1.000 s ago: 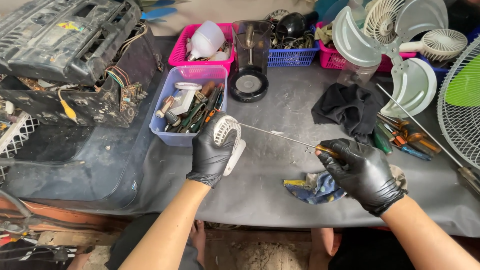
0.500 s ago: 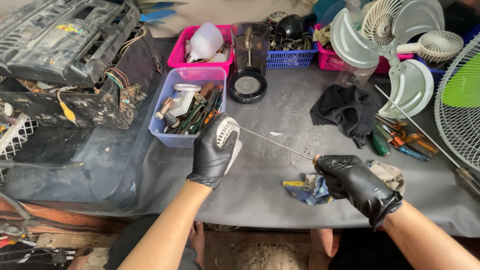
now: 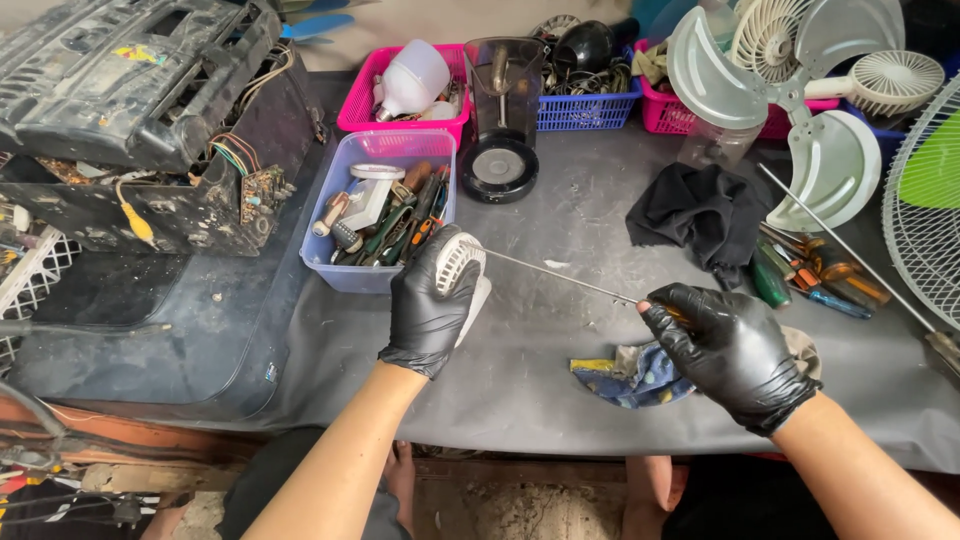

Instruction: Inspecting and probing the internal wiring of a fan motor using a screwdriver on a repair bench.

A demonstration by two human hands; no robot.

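Both my hands wear black gloves. My left hand (image 3: 432,305) grips a small white vented fan housing (image 3: 462,262) just in front of a clear blue tool box. My right hand (image 3: 733,352) is closed around the handle of a long thin screwdriver (image 3: 560,278). Its metal shaft runs up and left, and its tip meets the white housing. Under my right hand lies a blue and yellow rag (image 3: 632,372) on the grey table cover (image 3: 560,200).
The blue box (image 3: 340,272) holds several tools. Behind it stand pink baskets (image 3: 360,112), a blue basket (image 3: 590,112) and a dark blender jug (image 3: 500,110). A black cloth (image 3: 700,215), screwdrivers (image 3: 820,275), fan blades (image 3: 830,170) and a wire grille (image 3: 925,225) are at right. Broken black electronics (image 3: 130,110) sit at left.
My right hand has shifted slightly left and lower with the screwdriver. My left hand keeps its hold on the white housing in about the same place.
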